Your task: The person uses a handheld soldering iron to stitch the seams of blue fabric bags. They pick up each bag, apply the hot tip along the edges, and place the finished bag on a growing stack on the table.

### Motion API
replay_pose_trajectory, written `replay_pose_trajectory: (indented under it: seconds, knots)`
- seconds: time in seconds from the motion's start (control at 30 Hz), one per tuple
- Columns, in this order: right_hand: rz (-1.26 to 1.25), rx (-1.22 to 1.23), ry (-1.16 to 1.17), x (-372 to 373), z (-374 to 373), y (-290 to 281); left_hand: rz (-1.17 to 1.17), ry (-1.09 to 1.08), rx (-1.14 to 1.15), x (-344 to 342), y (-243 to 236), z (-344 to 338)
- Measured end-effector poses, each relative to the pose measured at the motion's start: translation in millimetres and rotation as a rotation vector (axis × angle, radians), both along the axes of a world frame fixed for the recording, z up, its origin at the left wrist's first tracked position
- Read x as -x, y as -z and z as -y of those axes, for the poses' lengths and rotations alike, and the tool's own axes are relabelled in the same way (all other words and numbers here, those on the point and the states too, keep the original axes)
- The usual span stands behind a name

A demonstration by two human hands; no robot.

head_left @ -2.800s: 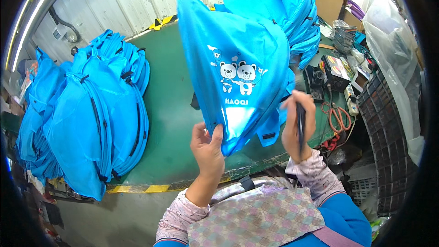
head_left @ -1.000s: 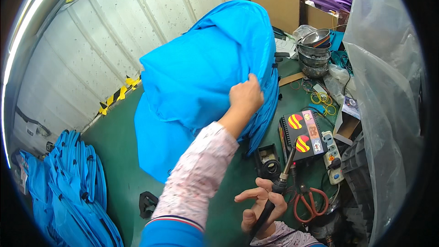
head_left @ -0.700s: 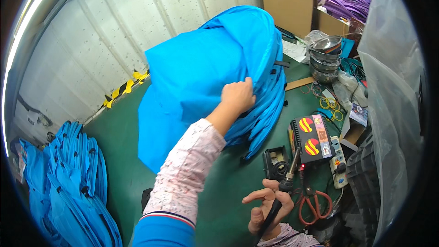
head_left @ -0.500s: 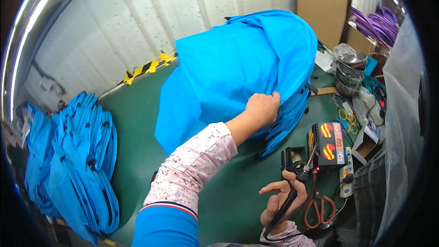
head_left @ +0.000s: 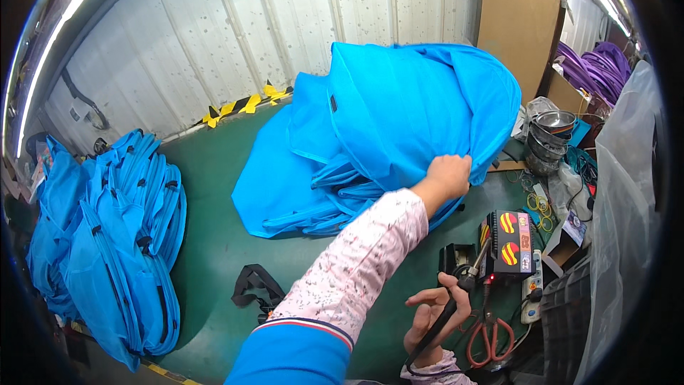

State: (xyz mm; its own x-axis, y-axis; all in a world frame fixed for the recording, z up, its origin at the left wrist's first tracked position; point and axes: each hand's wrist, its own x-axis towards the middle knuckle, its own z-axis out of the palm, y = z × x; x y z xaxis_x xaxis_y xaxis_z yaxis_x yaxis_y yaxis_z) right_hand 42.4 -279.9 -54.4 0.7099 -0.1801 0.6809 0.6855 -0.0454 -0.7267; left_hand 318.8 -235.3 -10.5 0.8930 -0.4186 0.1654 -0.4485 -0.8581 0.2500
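My left hand (head_left: 449, 177) is closed on the right edge of a large bright blue fabric piece (head_left: 399, 114), pinching it near the lower corner. The fabric stands raised over more folded blue layers (head_left: 342, 185) on the table. Lower right, my right hand (head_left: 433, 317) is closed around a soldering iron (head_left: 467, 281). Its black cord runs down across the palm, and its metal shaft slants up toward the black power unit (head_left: 507, 242) without touching the fabric.
A pile of folded blue fabric pieces (head_left: 128, 249) lies at the left. A black strap (head_left: 256, 289) rests on the green table (head_left: 214, 199). Red-handled scissors (head_left: 490, 342), a power strip (head_left: 531, 292) and metal bowls (head_left: 548, 139) crowd the right side. A corrugated wall (head_left: 214, 28) stands behind.
My left hand has drawn the blue fabric to the right, uncovering folded layers beneath and the black strap. The right hand still holds the soldering iron. The view has shifted slightly.
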Motion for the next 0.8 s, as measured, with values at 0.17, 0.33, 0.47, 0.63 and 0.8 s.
replay_pose_trajectory:
  seconds: [0.17, 0.33, 0.47, 0.63, 0.8]
  knots:
    - [-0.007, 0.062, 0.037, -2.4, 3.9, 3.9, -0.171, -0.198, 0.208, 42.6, -12.6, -10.4]
    - [0.025, 0.066, 0.061, -1.7, 3.2, -9.1, 0.241, -0.019, 0.139, 146.0, -46.0, -89.4]
    - [0.016, 0.115, -0.018, 3.9, -0.8, 1.5, 0.479, -0.083, 0.263, 292.8, -50.8, -205.6]
    - [0.118, 0.213, -0.111, 11.6, -13.6, 7.8, 0.642, -0.776, 0.008, 520.0, -26.5, -352.5]
    - [0.095, 0.213, -0.169, 41.2, -43.1, -1.8, 0.677, -1.248, -0.401, 656.5, 8.4, -464.4]
